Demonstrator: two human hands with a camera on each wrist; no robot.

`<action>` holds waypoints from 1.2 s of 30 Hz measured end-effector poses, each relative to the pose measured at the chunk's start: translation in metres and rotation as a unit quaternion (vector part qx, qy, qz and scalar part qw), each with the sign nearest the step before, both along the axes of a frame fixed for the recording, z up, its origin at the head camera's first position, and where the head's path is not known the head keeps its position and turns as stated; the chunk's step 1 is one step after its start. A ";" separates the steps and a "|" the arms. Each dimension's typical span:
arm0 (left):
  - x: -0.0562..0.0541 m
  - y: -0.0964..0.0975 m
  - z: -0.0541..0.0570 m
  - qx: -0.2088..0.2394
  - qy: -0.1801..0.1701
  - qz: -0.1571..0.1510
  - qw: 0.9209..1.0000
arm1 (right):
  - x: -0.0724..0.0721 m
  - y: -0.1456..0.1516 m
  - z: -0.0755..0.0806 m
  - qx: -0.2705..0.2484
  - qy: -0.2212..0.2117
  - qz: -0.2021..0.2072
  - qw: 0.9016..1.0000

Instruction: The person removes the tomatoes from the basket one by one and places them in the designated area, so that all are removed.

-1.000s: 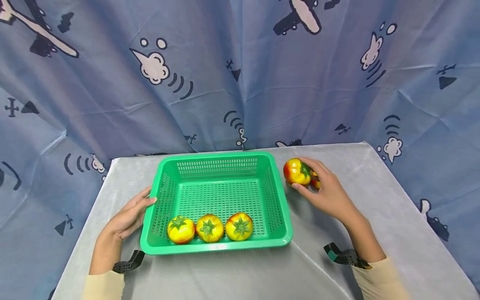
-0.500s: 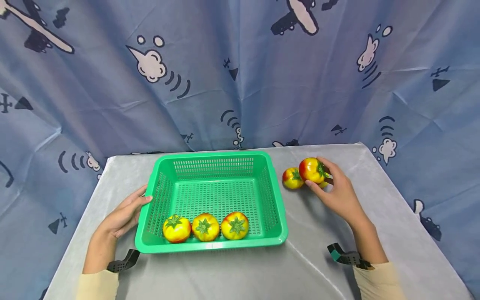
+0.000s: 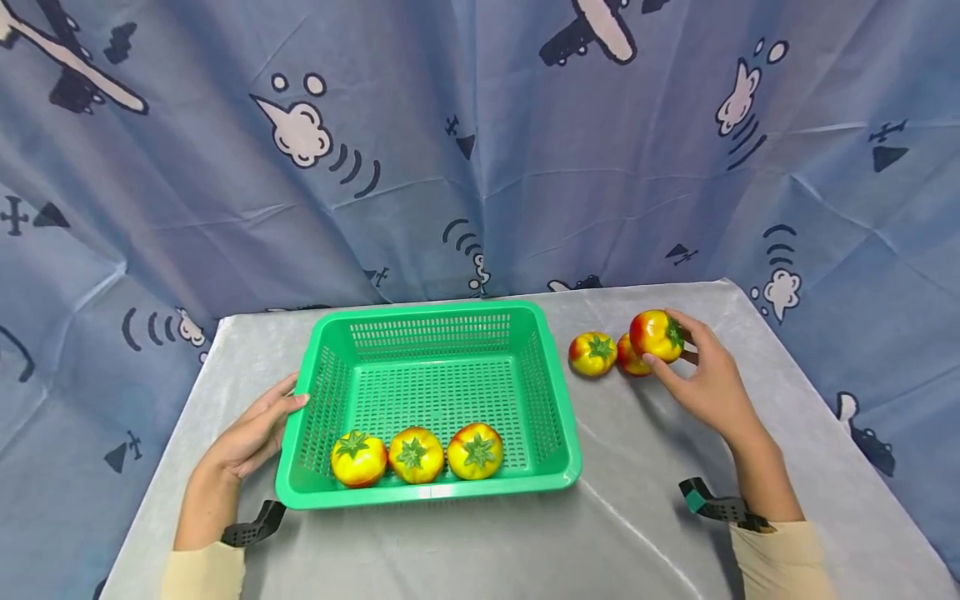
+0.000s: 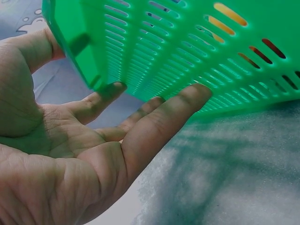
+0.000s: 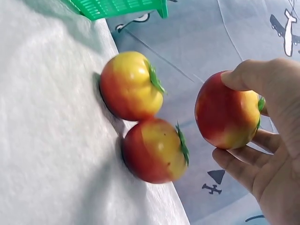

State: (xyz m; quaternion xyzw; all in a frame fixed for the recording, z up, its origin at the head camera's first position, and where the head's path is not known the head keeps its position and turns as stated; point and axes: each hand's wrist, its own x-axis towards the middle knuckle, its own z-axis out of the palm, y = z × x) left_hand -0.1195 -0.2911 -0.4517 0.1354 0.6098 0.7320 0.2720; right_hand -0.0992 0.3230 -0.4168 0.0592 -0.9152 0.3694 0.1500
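Observation:
A green plastic basket stands on the table, with several yellow-red tomatoes in a row along its near wall. At its left side my left hand grips the rim, thumb over the edge and fingers against the outer wall. My right hand holds one tomato between thumb and fingers, raised off the table. Two more tomatoes rest on the table right of the basket: one nearer the basket, the other partly hidden behind the held one. The right wrist view shows that pair touching.
The table has a pale grey cloth cover. A blue patterned curtain hangs right behind its back edge. Black bands with small cameras sit on both wrists.
My right hand has moved right, carrying the held tomato away from the basket and uncovering the two on the table. My left hand stays at the basket's left rim.

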 end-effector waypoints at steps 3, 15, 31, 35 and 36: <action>-0.002 0.000 0.001 -0.007 0.006 0.001 1.000 | 0.000 0.005 0.000 0.002 -0.008 -0.013 1.000; -0.004 0.003 -0.003 -0.016 -0.001 0.007 1.000 | -0.003 0.031 -0.010 0.015 -0.024 -0.039 0.999; 0.001 -0.001 -0.002 -0.017 0.001 0.005 1.000 | -0.007 0.044 -0.029 0.030 -0.032 -0.058 0.997; 0.001 -0.001 -0.002 -0.027 0.002 0.008 1.000 | -0.009 0.044 -0.032 0.040 -0.042 -0.075 0.996; 0.001 -0.002 -0.001 -0.028 0.003 0.009 1.000 | -0.009 0.044 -0.033 0.041 -0.046 -0.079 0.995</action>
